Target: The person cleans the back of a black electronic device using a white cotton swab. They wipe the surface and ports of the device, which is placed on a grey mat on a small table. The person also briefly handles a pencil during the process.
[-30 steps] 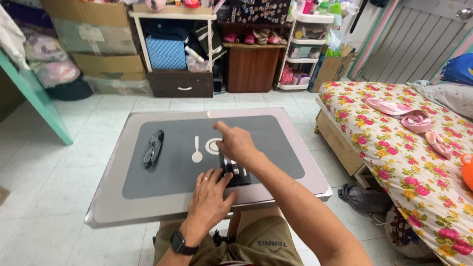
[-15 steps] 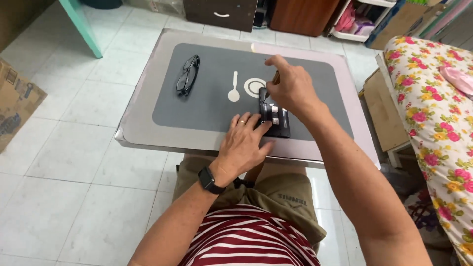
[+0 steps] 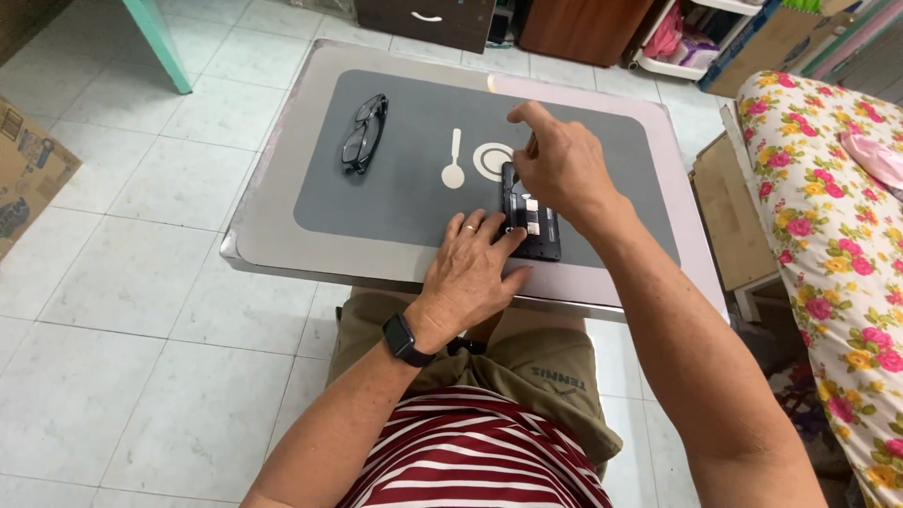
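A black phone (image 3: 538, 230) with its back cover off lies flat on a dark grey mat (image 3: 395, 202), insides showing. My left hand (image 3: 470, 268) lies over the phone's near left corner, fingertips pressing on it; a black watch (image 3: 404, 339) is on that wrist. My right hand (image 3: 564, 169) hovers over the phone's far end with the index finger stretched out and the other fingers curled down. Something thin and brownish shows under its thumb; I cannot tell whether it is pinched there.
The mat covers a small grey table (image 3: 273, 226) above my lap. Folded black glasses (image 3: 364, 132) lie at the mat's far left, a white spoon shape (image 3: 454, 162) and white ring (image 3: 489, 160) at its middle. A flowered bed (image 3: 828, 216) stands right, a cardboard box (image 3: 28, 169) left on tiled floor.
The view has tilted further down and closer. My right hand has shifted slightly over the phone's far end; my left hand stays pressed on the phone.
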